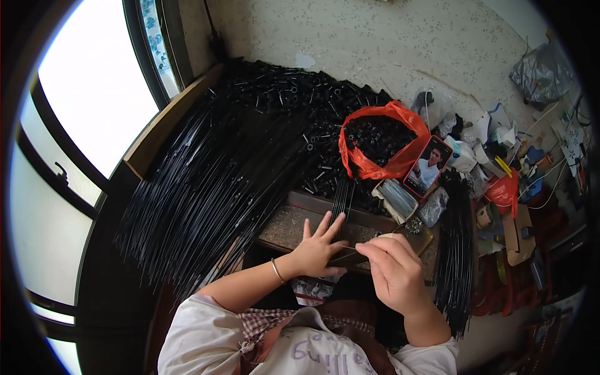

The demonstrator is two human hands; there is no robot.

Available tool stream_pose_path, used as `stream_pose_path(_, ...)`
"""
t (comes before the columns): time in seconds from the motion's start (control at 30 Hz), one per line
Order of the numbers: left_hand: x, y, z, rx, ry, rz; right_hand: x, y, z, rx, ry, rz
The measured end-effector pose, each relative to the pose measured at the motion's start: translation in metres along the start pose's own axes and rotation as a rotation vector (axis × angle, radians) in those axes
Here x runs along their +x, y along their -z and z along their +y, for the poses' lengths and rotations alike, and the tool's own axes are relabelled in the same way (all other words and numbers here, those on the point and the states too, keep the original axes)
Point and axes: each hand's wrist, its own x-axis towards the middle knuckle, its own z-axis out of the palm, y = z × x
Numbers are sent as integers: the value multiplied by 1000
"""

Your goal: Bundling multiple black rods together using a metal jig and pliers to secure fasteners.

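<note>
My left hand [317, 252] lies with its fingers spread, palm down, at the front of the wooden work surface [290, 226]. Its fingertips rest on a few thin black rods [340, 199], which run away toward the black pile. Just to the right, my right hand [397, 270] is closed in a pinch on a thin, light-coloured stick or wire [348, 247]. That piece reaches left toward my left hand's fingers; whether they touch it is unclear. A shallow metal-edged ledge [369, 219] lies beyond both hands.
Long black rods [187, 187] fan out at left, with small black tubular parts [281, 87] heaped behind. A red plastic bag [350, 150] holds more. Beside it stand a phone [428, 165] and an open box [395, 199]. More rods [455, 250] hang at right, near clutter.
</note>
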Motion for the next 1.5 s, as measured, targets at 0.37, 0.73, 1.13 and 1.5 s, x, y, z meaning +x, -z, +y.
stream_pose_path(0.37,-3,-24,-18,153,-161,-171,33,-30,114,166,-393,-24)
stream_pose_path(0.73,2,-23,-41,240,-224,-141,1,-27,213,-586,-340,84)
stream_pose_path(1.13,29,-28,-62,-12,-161,-229,27,-35,245,-492,-385,-7)
stream_pose_path(1.5,42,-42,-81,206,-246,-182,35,-102,232,-71,-330,-150)
